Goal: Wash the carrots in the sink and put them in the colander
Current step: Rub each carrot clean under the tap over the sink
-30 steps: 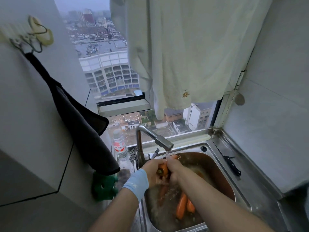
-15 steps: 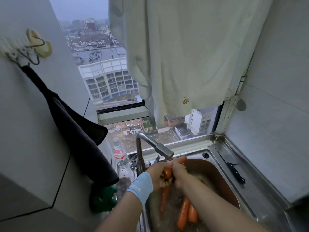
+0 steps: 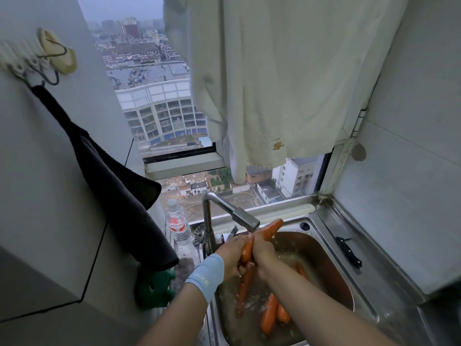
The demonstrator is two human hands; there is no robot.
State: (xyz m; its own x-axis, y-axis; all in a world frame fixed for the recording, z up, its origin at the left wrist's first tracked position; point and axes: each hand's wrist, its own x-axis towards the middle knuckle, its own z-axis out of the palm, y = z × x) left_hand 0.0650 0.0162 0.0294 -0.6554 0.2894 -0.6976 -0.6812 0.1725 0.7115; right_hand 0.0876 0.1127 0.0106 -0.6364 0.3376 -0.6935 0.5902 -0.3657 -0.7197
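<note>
The left hand [image 3: 230, 255] and right hand [image 3: 262, 253] both clasp one carrot [image 3: 270, 229] under the faucet [image 3: 244, 218], over the sink [image 3: 331, 236] where more carrots [image 3: 269, 315] lie in water. Wet and slick, it could squirt from the grip during rubbing and splash out

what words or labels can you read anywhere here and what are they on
No text here reads clearly.
Gold embroidered mark on the hanging cloth: too small to read.
Red and white label on the bottle: blurred.
Faint print on the blue wristband: blurred.
</note>
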